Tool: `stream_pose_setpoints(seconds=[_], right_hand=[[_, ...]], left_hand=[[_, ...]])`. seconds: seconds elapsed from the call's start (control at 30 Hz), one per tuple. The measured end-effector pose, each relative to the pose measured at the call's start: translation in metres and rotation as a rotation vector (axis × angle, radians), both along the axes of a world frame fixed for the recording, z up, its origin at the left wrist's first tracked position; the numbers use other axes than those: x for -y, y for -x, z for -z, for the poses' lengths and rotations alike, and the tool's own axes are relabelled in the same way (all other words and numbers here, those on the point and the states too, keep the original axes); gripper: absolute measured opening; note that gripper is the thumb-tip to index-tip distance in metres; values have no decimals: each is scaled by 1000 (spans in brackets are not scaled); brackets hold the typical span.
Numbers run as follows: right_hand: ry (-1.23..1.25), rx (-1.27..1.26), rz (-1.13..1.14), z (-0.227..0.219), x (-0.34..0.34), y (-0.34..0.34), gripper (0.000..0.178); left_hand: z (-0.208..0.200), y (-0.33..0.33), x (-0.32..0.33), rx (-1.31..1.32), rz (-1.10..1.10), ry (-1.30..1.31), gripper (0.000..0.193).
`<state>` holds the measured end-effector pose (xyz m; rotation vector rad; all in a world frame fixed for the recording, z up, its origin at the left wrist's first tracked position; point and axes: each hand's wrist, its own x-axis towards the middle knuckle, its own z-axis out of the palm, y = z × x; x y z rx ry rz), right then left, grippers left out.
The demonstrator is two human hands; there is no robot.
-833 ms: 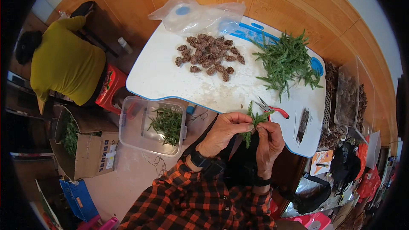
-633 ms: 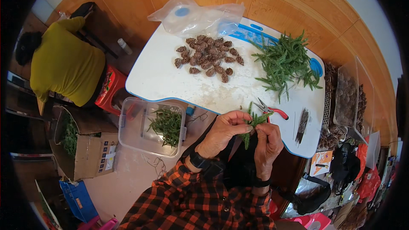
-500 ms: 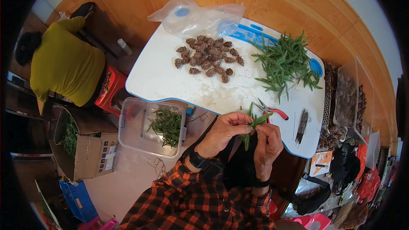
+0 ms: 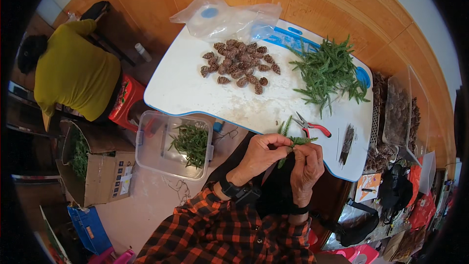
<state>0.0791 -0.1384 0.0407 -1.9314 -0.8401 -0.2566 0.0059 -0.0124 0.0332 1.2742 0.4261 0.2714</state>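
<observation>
"At the near edge of the white table (image 4: 185, 83), in the head view, what holds the green sprigs (image 4: 304, 141)?"

"Left hand (image 4: 264, 152) and right hand (image 4: 306, 166), fingertips pinched on them close together, probably to steady thin stems."

"Why are the pliers (image 4: 320, 128) there?"

"Just beyond the hands, likely for easy reach."

"The pose?"

"Left hand slants in from lower left; right stands upright, fingers curled inward."

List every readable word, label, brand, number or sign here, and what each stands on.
None reads clearly enough to quote.
Cardboard box: dark printed marks and a pale label, too small.
Orange-and-white sheet: markings too small.
Red stool: patterned side, no readable text.
</observation>
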Motion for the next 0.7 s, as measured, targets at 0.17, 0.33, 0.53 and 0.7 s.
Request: stream_pose_setpoints(seconds=[0.17, 0.33, 0.53, 0.7], right_hand=[[21, 5, 0, -5, 0, 0, 12], [20, -32, -13, -9, 3, -2, 11], [24, -89, -53, -10, 4, -1, 10], [31, -139, -44, -10, 5, 0, 10]], left_hand=[[0, 0, 7, -22, -31, -58, 18], [-3, 2, 7, -12, -9, -57, 17], [10, 3, 12, 51, -83, -228, 17], [13, 1, 11, 110, -141, -427, 17]])
